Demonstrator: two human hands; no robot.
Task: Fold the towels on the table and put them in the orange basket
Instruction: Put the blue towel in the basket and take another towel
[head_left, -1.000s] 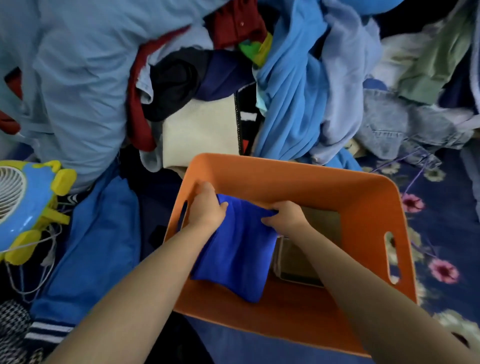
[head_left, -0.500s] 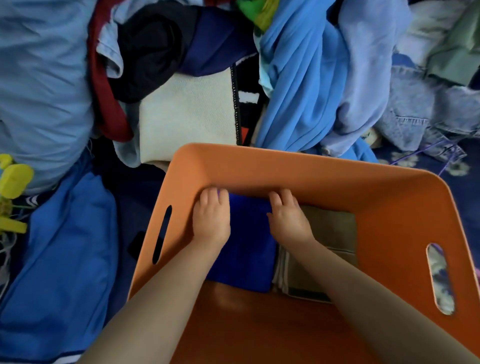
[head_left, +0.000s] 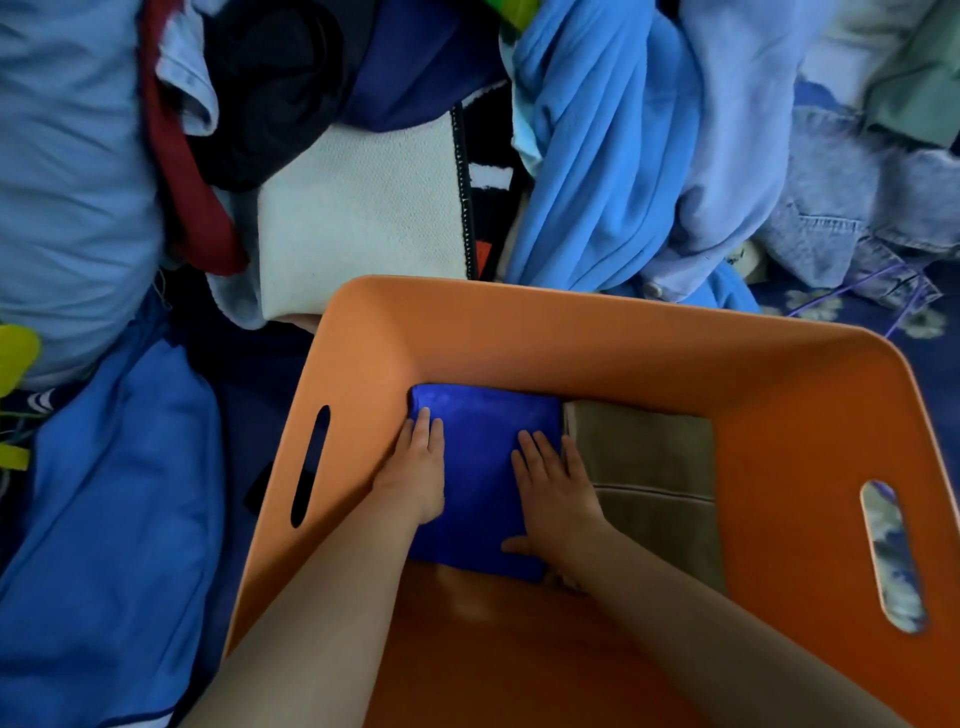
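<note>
Pressing a folded blue towel flat on the floor of the orange basket.

I see both hands released, fingers straight: my left hand lies on the towel's left part, my right hand on its right edge, thumb spread toward me. The towel sits against the far wall, touching a folded tan towel on its right. Beyond the basket lie a cream cloth, a light blue garment and denim.
</note>
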